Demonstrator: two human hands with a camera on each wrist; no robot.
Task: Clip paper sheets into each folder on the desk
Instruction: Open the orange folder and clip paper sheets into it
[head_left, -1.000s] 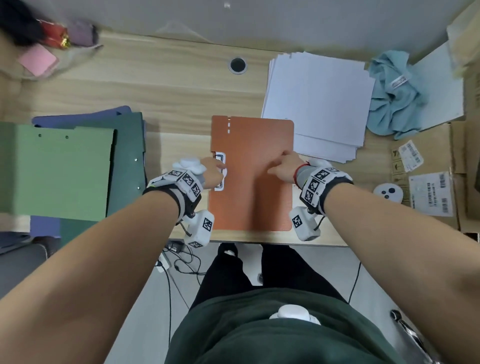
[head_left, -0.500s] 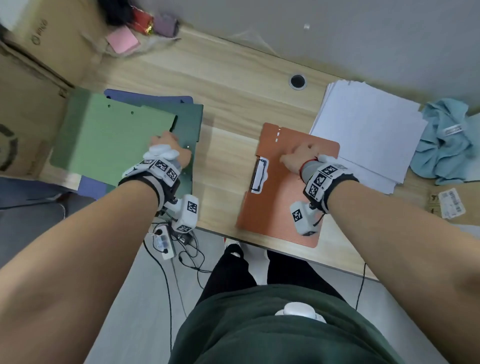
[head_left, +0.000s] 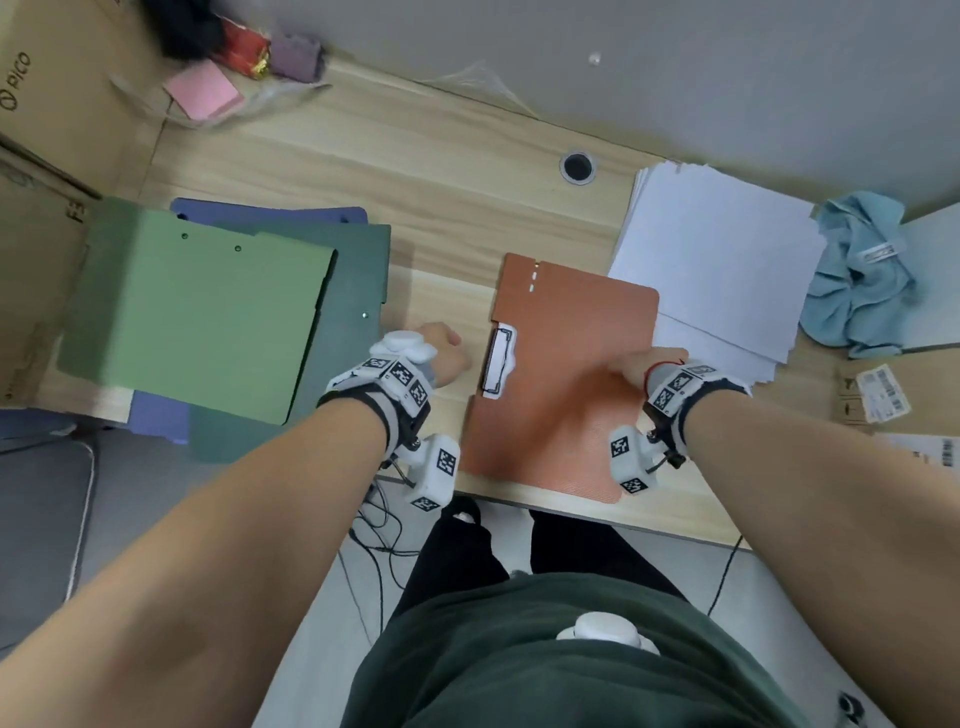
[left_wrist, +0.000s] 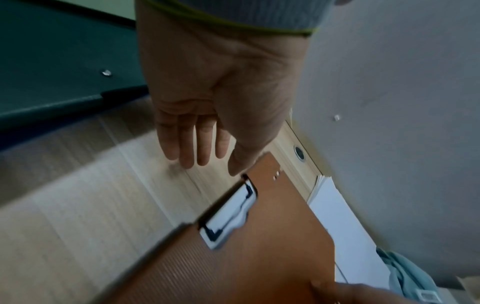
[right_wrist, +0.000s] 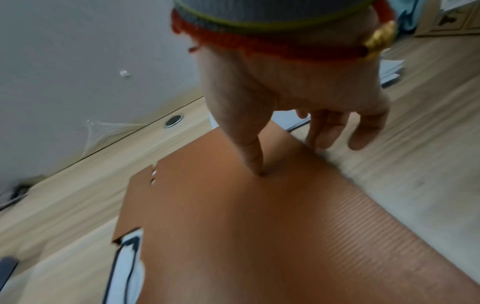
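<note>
A closed orange folder (head_left: 561, 395) lies at the desk's near edge, its white clip (head_left: 498, 364) on the left side. My left hand (head_left: 444, 347) hovers over bare desk just left of the clip, holding nothing, with its fingers (left_wrist: 192, 148) straight. My right hand (head_left: 631, 364) holds the folder's right edge: the thumb (right_wrist: 255, 164) presses on the cover while the fingers (right_wrist: 332, 131) curl down at the edge. A stack of white paper (head_left: 717, 260) lies to the right of the folder, partly under it.
At the left lies a pile of folders: light green (head_left: 197, 317) on top, then dark green (head_left: 358, 280) and blue (head_left: 270, 213). A light blue cloth (head_left: 862, 280) and cardboard boxes (head_left: 883, 400) sit at the right. Another box (head_left: 47, 104) stands far left. A cable hole (head_left: 576, 166) is at the back.
My left hand went from the orange folder's clip to the green folders and has come back beside the clip. The right hand has stayed on the folder's right edge.
</note>
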